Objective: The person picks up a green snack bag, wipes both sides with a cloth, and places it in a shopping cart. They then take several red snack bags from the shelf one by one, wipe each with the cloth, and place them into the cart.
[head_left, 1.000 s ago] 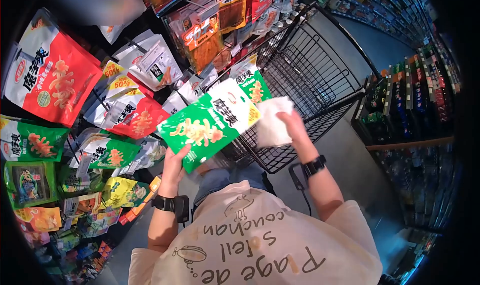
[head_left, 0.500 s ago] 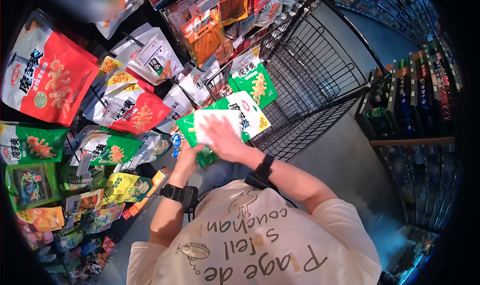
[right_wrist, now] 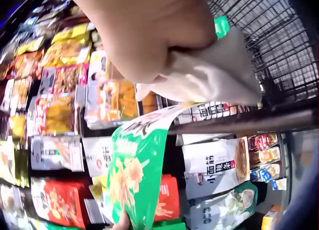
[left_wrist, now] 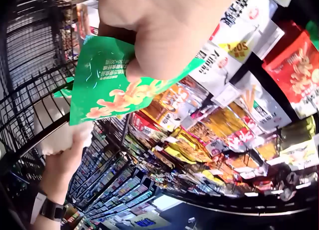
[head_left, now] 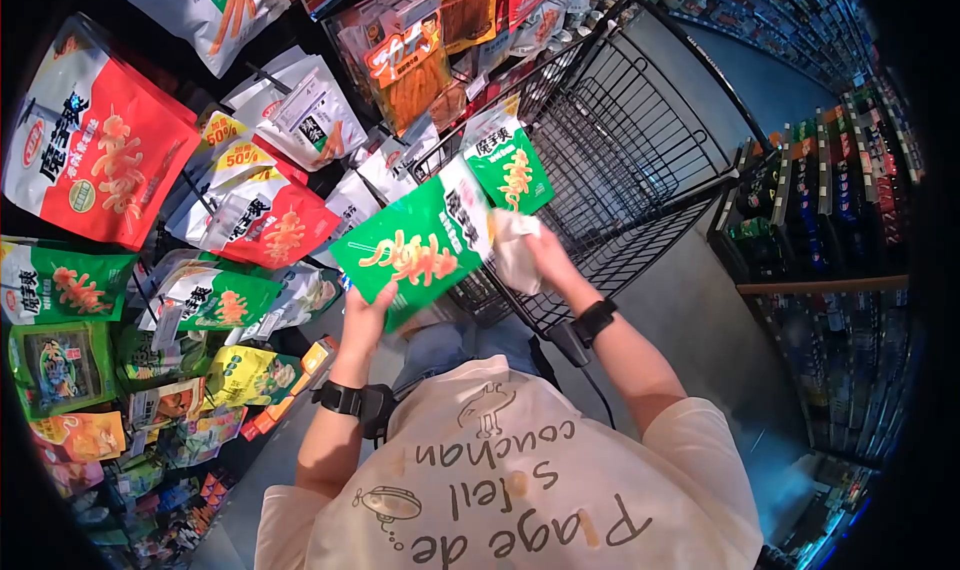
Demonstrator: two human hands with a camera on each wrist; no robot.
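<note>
Left of the shopping cart (head_left: 655, 120), we saw a rack crowded with hanging snack pouches (head_left: 115, 150). Just left of the cart's near end, the left hand (head_left: 366, 315) pinched a green bag (head_left: 410, 245). At that near end, the right hand (head_left: 552, 265) gripped a white cloth (head_left: 514, 255) by the bag's top. Right of the cart, we saw grey floor (head_left: 690, 305), then stocked shelving (head_left: 845, 185).

The grey floor (head_left: 690, 320) is bordered by stocked shelves (head_left: 845, 360) at the right. Farther off, more shelves (head_left: 750, 30) are seen tinted dim blue.
</note>
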